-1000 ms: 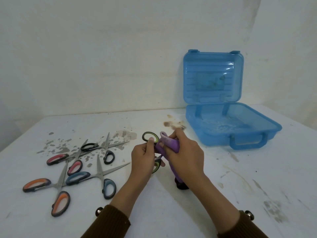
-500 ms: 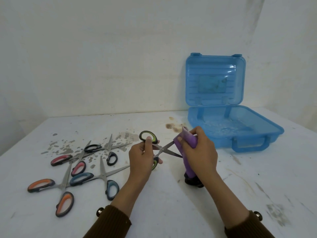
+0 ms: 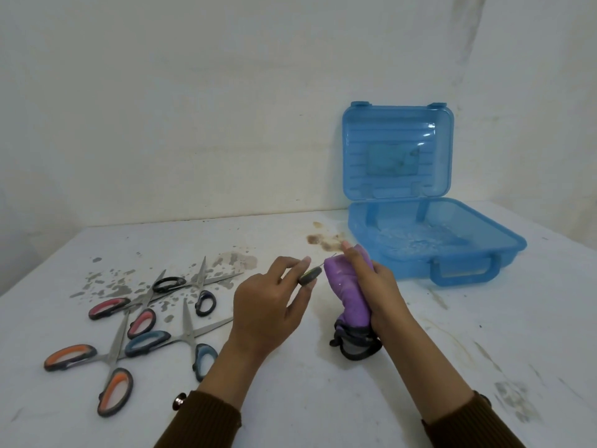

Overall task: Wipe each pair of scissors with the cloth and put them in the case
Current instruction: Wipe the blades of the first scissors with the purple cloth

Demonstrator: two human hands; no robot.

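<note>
the left hand (image 3: 268, 305) pinches the green handle of the scissors (image 3: 310, 275), and the right hand (image 3: 374, 282) is closed around the purple cloth (image 3: 347, 294), which covers the blades. the dark end of the cloth touches the table (image 3: 323, 399). four more pairs of scissors (image 3: 142, 321) lie in a loose heap on the left. the blue case (image 3: 433, 250) stands open at the right, near the white wall (image 3: 193, 108). the white table has grey and brown stains (image 3: 235, 260)

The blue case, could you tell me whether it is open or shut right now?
Open. The case's lid stands upright against the wall, and no scissors show in its tray.
</note>
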